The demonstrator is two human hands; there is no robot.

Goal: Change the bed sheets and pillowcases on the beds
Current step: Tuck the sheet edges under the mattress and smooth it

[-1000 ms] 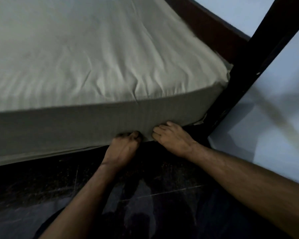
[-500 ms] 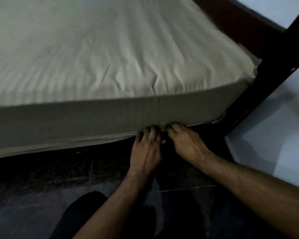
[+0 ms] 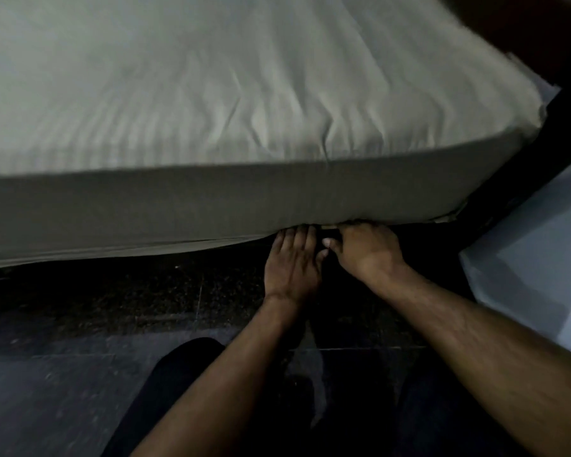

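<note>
Dark speckled floor (image 3: 119, 291) below, grey bed sheet (image 3: 211, 103) stretched over the mattress. Left hand (image 3: 292, 265) lies flat, fingers straight, tips under the sheet's lower edge. Right hand (image 3: 366, 250) alongside, fingers curled beneath that edge, gripping it.

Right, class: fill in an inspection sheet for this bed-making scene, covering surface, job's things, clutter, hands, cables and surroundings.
Surface: dark floor beneath the bed.
Job's things: grey-green sheet over the mattress, creased near the front edge; its hem hangs loose left of the hands.
Clutter: nothing seen.
Hands: left hand, fingers straight, tips under the sheet's lower edge; right hand at the same edge, fingers curled, grip hidden.
Cables: nothing seen.
Surroundings: dark bed frame at the right corner; pale wall beyond.
</note>
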